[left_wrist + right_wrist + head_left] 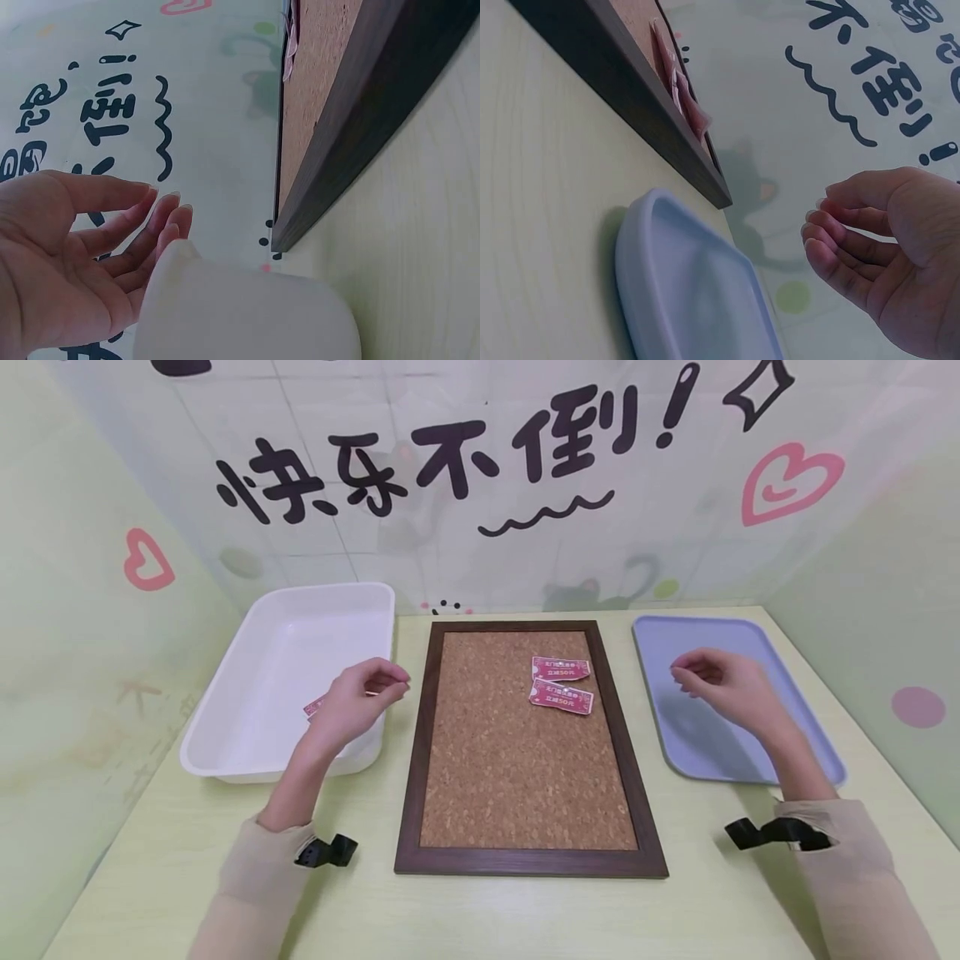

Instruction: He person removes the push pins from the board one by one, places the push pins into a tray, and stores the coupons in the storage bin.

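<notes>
- Left hand (352, 702) hangs over the right side of the deep white plastic tub (255, 693), relaxed, thumb apart from the gently bent fingers, nothing visible in it.
- Right hand (731, 689) hovers above the shallow blue-grey plastic tray (720, 639), fingers loosely curled, thumb close to the index fingertip; whether something tiny sits there I cannot tell.
- Two pinkish-red printed paper coupons (560, 668) lie at the upper right of the brown cork board in a dark wooden frame (517, 777), one just below the other.
- More red paper (313, 705) shows in the tub, partly hidden by the left hand.
- Each coupon on the board bears a small bright spot, perhaps a pinhead; if so, moving any pin straight along its shaft should spare the paper.
- Their edges lift off the cork, so a light pinch at a free corner would probably suit best.
- Steadying the frame with the other hand should keep the board from sliding.
</notes>
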`<state>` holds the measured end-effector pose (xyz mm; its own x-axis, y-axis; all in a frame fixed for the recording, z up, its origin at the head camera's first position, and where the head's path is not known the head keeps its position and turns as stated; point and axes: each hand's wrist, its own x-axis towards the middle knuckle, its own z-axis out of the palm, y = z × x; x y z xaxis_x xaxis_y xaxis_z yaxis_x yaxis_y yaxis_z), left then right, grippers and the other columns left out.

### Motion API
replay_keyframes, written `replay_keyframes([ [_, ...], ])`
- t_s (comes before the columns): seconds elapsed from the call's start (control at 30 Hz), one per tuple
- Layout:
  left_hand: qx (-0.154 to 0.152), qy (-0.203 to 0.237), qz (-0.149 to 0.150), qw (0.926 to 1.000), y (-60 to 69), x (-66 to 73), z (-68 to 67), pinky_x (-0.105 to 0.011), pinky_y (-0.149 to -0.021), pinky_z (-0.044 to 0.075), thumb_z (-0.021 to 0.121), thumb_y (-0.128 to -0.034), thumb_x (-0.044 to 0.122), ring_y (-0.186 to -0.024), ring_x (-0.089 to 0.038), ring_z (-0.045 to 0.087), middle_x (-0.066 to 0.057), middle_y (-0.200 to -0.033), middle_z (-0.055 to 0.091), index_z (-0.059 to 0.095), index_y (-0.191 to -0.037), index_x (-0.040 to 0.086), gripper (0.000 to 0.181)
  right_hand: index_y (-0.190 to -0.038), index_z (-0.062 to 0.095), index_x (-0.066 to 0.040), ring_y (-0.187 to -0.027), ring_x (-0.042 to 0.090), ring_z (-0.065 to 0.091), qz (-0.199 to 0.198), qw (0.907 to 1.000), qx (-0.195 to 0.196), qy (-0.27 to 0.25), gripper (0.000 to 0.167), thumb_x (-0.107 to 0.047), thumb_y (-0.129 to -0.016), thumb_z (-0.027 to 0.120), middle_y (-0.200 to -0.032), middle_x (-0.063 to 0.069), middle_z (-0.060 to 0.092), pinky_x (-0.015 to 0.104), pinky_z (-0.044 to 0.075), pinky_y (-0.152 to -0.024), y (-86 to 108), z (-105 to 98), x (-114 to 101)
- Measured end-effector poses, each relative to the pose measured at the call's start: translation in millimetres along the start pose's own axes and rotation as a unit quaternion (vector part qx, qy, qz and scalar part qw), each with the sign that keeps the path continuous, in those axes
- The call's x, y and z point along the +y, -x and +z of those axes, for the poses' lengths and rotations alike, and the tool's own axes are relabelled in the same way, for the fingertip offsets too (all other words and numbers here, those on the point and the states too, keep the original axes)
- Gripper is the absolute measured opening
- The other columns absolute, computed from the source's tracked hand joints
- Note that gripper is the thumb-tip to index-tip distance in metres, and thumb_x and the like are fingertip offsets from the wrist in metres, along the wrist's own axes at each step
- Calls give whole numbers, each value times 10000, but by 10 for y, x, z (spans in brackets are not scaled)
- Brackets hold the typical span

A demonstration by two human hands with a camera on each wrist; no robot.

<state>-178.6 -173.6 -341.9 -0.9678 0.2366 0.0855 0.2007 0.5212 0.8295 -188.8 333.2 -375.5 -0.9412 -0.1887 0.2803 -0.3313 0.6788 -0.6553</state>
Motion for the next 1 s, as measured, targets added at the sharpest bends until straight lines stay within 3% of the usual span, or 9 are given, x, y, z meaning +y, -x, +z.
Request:
replay_keyframes([
  [0.2,-165,45,-51,9998,-75,74,131,-363,-829,508,624,-998,97,-995,-266,645,-159,-1082,685,657,-1145,-20,191,-1096,699,23,-744,70,669,-91,9999,-94,-90,178,-110,-983,661,-918,169,708,150,513,-643,-84,75,-140],
  [0.4,-288,128,-58,9995,-139,148,232,-409,-873,513,619,-996,91,-1022,-279,648,-156,-1092,685,647,-1152,-10,188,-1088,692,35,-763,150,684,-156,9994,-195,-235,202,-139,-990,660,-934,221,697,159,521,-659,-157,160,-258],
  [0.77,-400,364,162,9984,-264,182,463,-338,-821,525,617,-981,41,-991,-291,639,-180,-1084,674,642,-1140,-65,193,-1087,696,32,-838,67,661,-167,9982,-425,-378,184,-110,-970,683,-992,193,717,131,507,-720,-319,361,-407],
  [1.0,-508,302,113,9982,-332,238,596,-349,-817,539,630,-976,55,-960,-277,652,-154,-1053,688,656,-1120,-32,170,-1074,699,19,-861,201,672,-116,9974,-693,-155,174,-113,-961,694,-971,127,719,180,510,-727,-437,507,-474],
])
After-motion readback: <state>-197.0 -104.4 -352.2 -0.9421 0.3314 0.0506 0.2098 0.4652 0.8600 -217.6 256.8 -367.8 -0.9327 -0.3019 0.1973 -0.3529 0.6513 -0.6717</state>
